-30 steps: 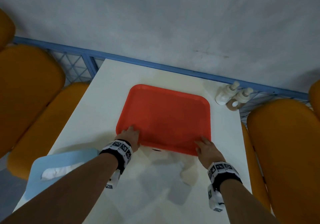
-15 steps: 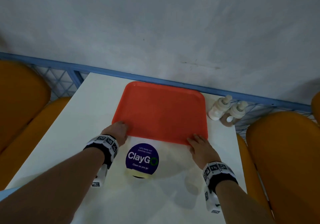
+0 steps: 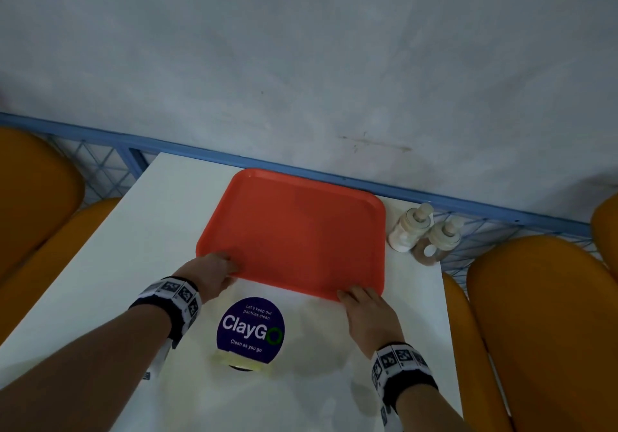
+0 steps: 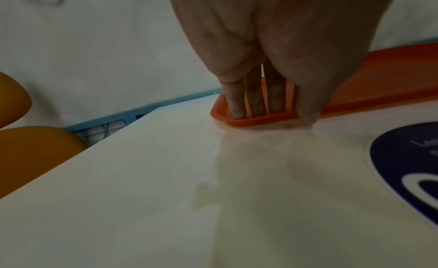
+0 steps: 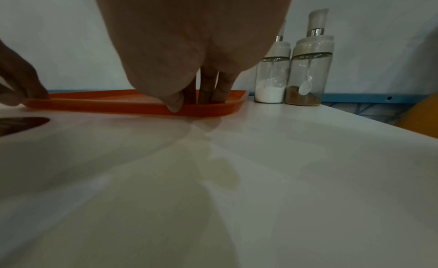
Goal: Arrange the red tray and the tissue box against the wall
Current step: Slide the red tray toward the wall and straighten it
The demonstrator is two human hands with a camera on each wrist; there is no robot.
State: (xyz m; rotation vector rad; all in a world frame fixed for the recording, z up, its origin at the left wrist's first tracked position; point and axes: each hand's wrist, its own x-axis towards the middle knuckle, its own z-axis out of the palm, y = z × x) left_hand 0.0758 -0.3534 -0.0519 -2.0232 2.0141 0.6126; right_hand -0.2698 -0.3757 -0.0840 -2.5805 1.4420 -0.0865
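The red tray (image 3: 294, 231) lies flat on the white table (image 3: 133, 247), its far edge close to the blue rail (image 3: 434, 194) at the foot of the wall. My left hand (image 3: 215, 269) holds the tray's near left corner, fingers (image 4: 255, 103) inside the rim and thumb outside it. My right hand (image 3: 359, 299) pinches the near right corner the same way, fingers (image 5: 208, 96) in the tray (image 5: 106, 100) and thumb on the outer edge. The tissue box is out of view.
Two clear dispenser bottles (image 3: 406, 227) (image 3: 441, 241) stand just right of the tray by the rail. A round dark-blue sticker (image 3: 250, 329) sits on the table between my wrists. Orange chairs (image 3: 541, 314) (image 3: 33, 197) flank the table on both sides.
Both hands have slid the tray away from me to the rail by the wall, uncovering the round sticker. The light-blue tissue box at lower left has left the view.
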